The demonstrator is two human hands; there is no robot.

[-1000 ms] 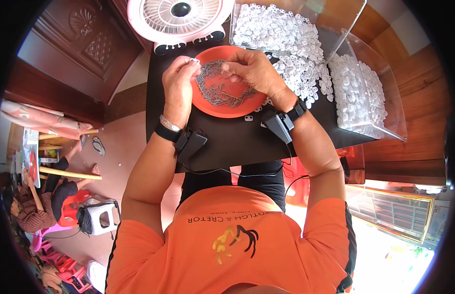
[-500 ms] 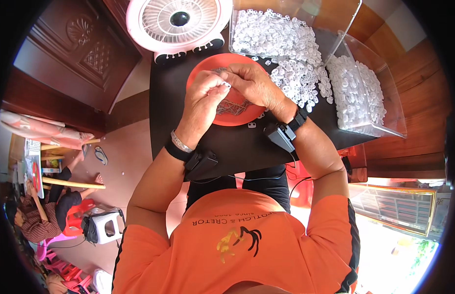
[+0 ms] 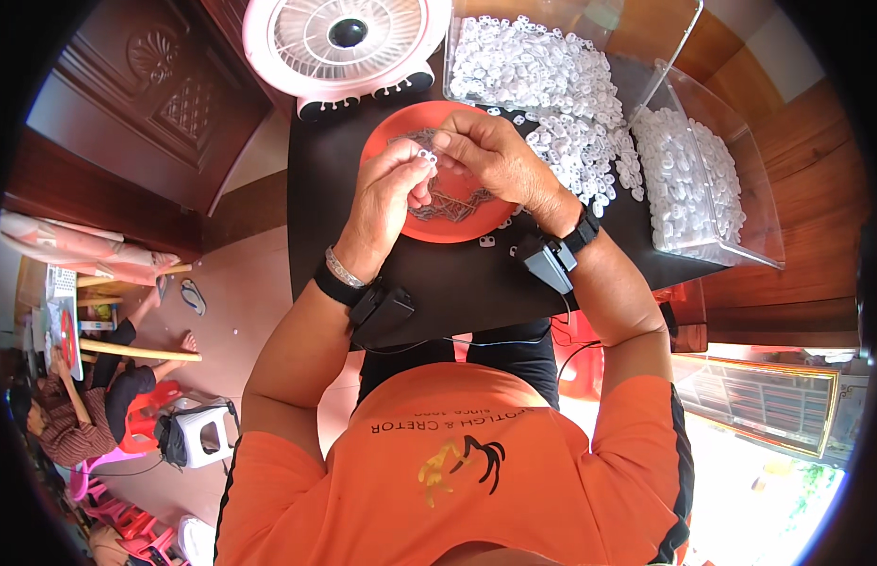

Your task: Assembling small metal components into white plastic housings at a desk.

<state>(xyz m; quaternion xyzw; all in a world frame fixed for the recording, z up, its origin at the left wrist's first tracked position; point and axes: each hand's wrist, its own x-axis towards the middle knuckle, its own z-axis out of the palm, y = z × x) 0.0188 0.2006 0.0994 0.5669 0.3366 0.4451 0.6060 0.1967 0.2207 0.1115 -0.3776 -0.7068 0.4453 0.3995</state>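
Observation:
My left hand (image 3: 382, 198) pinches a small white two-holed plastic piece (image 3: 427, 158) between thumb and forefinger. Close to its right, my right hand (image 3: 502, 168) has thumb and forefinger pressed together; whatever they hold is too small to make out. Both hands are above a round red plate (image 3: 374, 151). Many thin grey metal pieces (image 3: 443, 209), like small pins, lie in the plate, partly hidden by my hands. Beside my right hand, a loose heap of the same white pieces (image 3: 575, 156) spreads over the black table (image 3: 438, 283).
Clear plastic bins hold more white pieces at the back (image 3: 533, 66) and right (image 3: 688, 179). A pink-and-white fan (image 3: 349, 90) stands at the back left. Cables hang at the near table edge. Another person (image 3: 75, 415) sits far left, near a white stool (image 3: 202, 439).
My fingertips have drawn slightly apart, and the white piece in my left hand has shifted a little up and left. My right forearm has moved slightly right.

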